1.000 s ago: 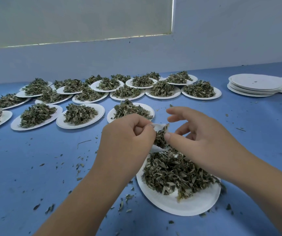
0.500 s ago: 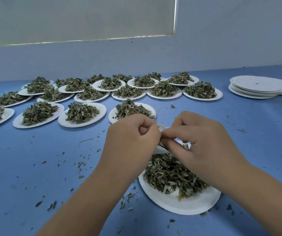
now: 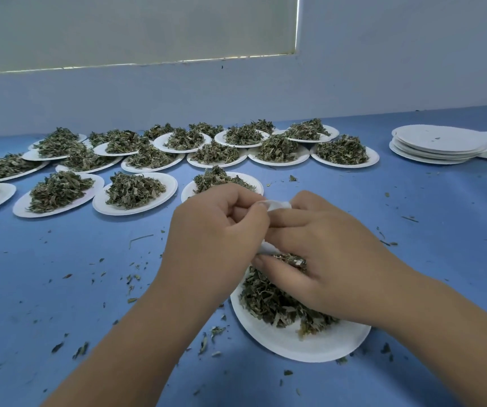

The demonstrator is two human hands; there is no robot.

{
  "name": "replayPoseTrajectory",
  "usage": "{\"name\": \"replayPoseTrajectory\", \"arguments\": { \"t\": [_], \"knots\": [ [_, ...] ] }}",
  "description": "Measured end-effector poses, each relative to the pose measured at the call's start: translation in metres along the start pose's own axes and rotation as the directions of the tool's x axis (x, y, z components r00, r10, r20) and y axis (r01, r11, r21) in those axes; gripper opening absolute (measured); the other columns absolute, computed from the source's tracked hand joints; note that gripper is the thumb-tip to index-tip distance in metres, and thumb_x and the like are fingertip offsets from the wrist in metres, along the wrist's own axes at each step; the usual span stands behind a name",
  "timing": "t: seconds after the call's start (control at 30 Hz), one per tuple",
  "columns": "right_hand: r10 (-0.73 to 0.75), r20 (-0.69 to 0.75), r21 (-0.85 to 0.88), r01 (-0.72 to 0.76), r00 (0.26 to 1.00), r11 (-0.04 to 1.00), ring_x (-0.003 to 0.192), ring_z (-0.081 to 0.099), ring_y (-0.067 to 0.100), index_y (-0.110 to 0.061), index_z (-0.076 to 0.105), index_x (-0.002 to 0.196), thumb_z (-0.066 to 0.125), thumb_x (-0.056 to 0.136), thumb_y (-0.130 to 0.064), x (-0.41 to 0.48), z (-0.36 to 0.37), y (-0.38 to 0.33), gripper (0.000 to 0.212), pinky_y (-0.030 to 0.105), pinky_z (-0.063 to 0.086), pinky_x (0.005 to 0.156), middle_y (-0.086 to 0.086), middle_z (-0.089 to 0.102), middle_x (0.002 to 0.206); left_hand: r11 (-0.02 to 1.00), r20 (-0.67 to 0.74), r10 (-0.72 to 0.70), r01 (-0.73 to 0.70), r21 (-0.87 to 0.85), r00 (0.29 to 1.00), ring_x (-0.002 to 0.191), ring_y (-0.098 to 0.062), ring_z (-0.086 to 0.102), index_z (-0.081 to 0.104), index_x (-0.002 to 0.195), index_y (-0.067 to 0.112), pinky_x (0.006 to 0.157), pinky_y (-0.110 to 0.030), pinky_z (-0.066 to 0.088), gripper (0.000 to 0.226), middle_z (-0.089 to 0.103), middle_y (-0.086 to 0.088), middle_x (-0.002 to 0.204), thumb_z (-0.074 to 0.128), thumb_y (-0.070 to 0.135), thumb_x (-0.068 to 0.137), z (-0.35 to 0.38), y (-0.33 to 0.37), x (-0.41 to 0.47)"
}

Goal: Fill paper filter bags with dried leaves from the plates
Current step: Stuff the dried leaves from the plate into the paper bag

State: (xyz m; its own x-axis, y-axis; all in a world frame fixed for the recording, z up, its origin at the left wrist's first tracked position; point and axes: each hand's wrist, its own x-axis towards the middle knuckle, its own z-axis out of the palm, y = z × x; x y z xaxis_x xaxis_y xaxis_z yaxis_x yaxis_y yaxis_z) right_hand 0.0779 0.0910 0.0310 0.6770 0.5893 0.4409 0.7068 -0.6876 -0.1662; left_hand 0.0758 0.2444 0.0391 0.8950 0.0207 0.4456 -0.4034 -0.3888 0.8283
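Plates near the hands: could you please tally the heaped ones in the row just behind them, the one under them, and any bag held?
Heaped plates, row behind: 4
Near plate: 1
Bag: 1
Total: 6

Two bare hands and two bare forearms of one person are shown. The left hand [image 3: 216,230] is seen just left of the near paper plate [image 3: 310,345], the right hand [image 3: 324,254] over its far rim. The left forearm [image 3: 124,348] and the right forearm [image 3: 442,333] are uncovered up to the picture's edge. Smooth skin and rounded knuckles are shown; fingernails are mostly hidden.
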Motion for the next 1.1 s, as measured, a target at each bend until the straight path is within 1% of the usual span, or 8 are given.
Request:
{"name": "replayPoseTrajectory", "arguments": {
  "t": [0.07,0.17,0.27,0.37,0.5,0.87,1.0,1.1],
  "knots": [
    [-0.033,-0.027,0.031,0.034,0.999,0.999,0.080,0.041,0.014,-0.024,0.073,0.090,0.048,0.092,-0.040,0.000,0.002,0.001,0.030,0.033,0.042,0.072,-0.019,0.063,0.097,0.999,-0.003,0.027,-0.027,0.029,1.000,0.044,0.001,0.052,0.071,0.072,0.020,0.042,-0.007,0.037,0.018,0.061,0.004,0.054,0.064,0.009,0.084,0.001,0.002,-0.002],
    [-0.024,-0.242,0.174,0.068,0.970,0.982,0.087,0.053,0.010,-0.017,0.074,0.093,0.063,0.085,-0.021,-0.004,-0.001,0.000,0.014,0.023,0.042,0.078,-0.011,0.065,0.101,0.992,-0.041,0.062,-0.057,0.114,0.997,0.044,-0.005,0.046,0.070,0.071,0.024,0.042,-0.008,0.034,0.018,0.060,-0.002,0.056,0.062,0.012,0.082,-0.004,0.001,0.001],
    [0.099,-0.351,0.315,0.018,0.931,0.949,0.085,0.054,0.004,-0.028,0.066,0.099,0.062,0.084,-0.030,-0.008,-0.012,0.001,0.015,0.012,0.038,0.073,-0.016,0.056,0.096,0.990,-0.076,0.044,-0.033,0.134,0.996,0.040,-0.005,0.037,0.070,0.071,0.025,0.039,-0.008,0.027,0.018,0.054,-0.005,0.053,0.063,0.015,0.084,-0.015,-0.001,0.007],
    [0.047,-0.015,0.198,-0.044,0.999,0.979,0.088,0.051,0.002,-0.044,0.054,0.110,0.053,0.085,-0.050,-0.011,-0.016,0.001,0.026,0.014,0.039,0.069,-0.023,0.048,0.103,0.991,-0.148,0.028,-0.008,0.132,0.989,0.038,-0.004,0.036,0.070,0.071,0.024,0.038,-0.008,0.026,0.017,0.047,0.005,0.046,0.063,0.016,0.085,-0.025,-0.004,0.013],
    [-0.081,0.324,-0.030,0.096,0.942,0.995,0.108,0.037,0.004,-0.047,0.040,0.135,0.046,0.093,-0.052,-0.013,0.002,-0.007,0.043,0.025,0.038,0.086,-0.019,0.036,0.123,0.983,-0.193,0.063,-0.028,0.179,0.979,0.040,-0.004,0.040,0.069,0.071,0.024,0.041,-0.008,0.029,0.017,0.049,0.008,0.048,0.064,0.016,0.085,-0.032,-0.006,0.018],
    [-0.041,0.361,-0.057,0.066,0.932,0.996,0.096,0.051,0.015,-0.035,0.059,0.116,0.045,0.097,-0.029,-0.009,0.018,-0.007,0.024,0.036,0.047,0.078,-0.010,0.047,0.112,0.961,-0.075,0.046,-0.024,0.275,0.996,0.043,-0.006,0.037,0.066,0.066,0.025,0.041,-0.010,0.030,0.023,0.052,-0.002,0.054,0.063,0.013,0.085,-0.025,-0.013,0.015],
    [-0.046,0.321,-0.017,0.055,0.946,0.998,0.096,0.051,0.011,-0.032,0.060,0.111,0.050,0.096,-0.025,-0.011,0.018,0.000,0.020,0.033,0.047,0.079,-0.012,0.048,0.108,0.955,-0.038,0.056,-0.042,0.294,0.998,0.043,-0.007,0.038,0.067,0.068,0.025,0.042,-0.010,0.030,0.021,0.053,-0.002,0.055,0.063,0.014,0.086,-0.023,-0.015,0.014],
    [-0.016,0.257,0.157,-0.026,0.966,0.987,0.093,0.051,0.002,-0.033,0.064,0.104,0.052,0.096,-0.029,-0.010,0.007,0.003,0.015,0.021,0.044,0.081,-0.017,0.053,0.101,0.952,-0.026,0.061,-0.051,0.300,0.998,0.045,-0.006,0.040,0.068,0.069,0.025,0.044,-0.009,0.031,0.019,0.054,-0.001,0.056,0.063,0.015,0.085,-0.021,-0.015,0.012]
  ]
}}
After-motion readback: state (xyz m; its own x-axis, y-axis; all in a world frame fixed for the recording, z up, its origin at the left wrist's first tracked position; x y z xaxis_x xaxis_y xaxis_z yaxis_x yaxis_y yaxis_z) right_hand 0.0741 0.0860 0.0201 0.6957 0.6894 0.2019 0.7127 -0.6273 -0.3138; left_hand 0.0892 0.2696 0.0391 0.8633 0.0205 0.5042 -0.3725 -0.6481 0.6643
